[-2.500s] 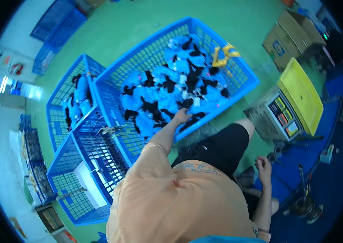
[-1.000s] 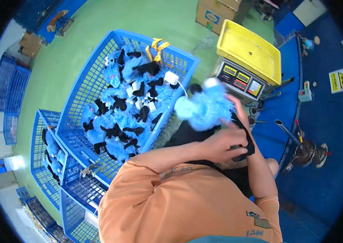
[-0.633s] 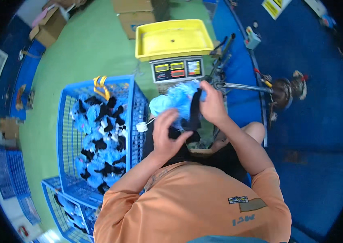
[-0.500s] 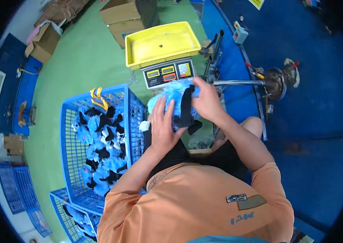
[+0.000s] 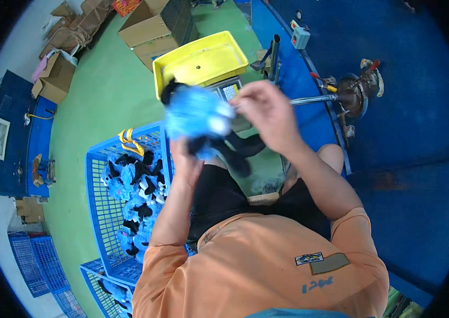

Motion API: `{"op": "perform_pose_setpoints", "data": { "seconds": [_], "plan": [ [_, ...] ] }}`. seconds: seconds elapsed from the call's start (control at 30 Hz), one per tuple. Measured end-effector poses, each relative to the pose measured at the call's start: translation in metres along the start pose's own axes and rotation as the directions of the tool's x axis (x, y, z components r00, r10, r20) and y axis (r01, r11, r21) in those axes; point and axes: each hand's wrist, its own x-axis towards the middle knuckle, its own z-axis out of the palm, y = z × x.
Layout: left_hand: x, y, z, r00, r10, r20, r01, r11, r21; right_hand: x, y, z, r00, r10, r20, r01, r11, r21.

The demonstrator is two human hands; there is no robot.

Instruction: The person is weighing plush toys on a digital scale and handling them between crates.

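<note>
A furry blue plush toy (image 5: 195,114) with black limbs and a whitish patch is held up in front of me, smeared by motion. My left hand (image 5: 184,161) is closed round its lower left side, the fingers mostly hidden behind the fur. Beside the white patch, my right hand (image 5: 268,114) has thumb and fingertips pinched together. What lies in that pinch is too small and blurred to make out. Behind the toy stands a digital scale (image 5: 229,91), partly covered, with a yellow tray (image 5: 203,59) on top.
To the left, a blue plastic basket (image 5: 129,135) holds several similar blue and black plush toys, with a second basket (image 5: 90,270) below. A metal tube (image 5: 314,99) juts from the blue machine (image 5: 404,132) at right. An open cardboard box (image 5: 153,40) stands beyond the tray.
The plush toy has shifted left and turned, bringing its white patch toward my right hand. My left hand moved left with it. My right hand left the toy's upper edge and now pinches beside the patch.
</note>
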Motion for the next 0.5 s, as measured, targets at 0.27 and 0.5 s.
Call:
{"op": "perform_pose_setpoints", "data": {
  "seconds": [0.27, 0.5],
  "plan": [
    [-0.007, -0.08, -0.045, 0.995, -0.037, 0.088, 0.067, 0.929, -0.363, -0.056, 0.055, -0.012, 0.977, 0.175, -0.124, -0.204, 0.933, -0.295],
    [-0.035, -0.081, -0.012, 0.903, 0.401, 0.155, -0.393, 0.624, 0.675, -0.076, 0.099, 0.012, 0.855, 0.513, -0.08, -0.518, 0.852, -0.077]
  ]
}}
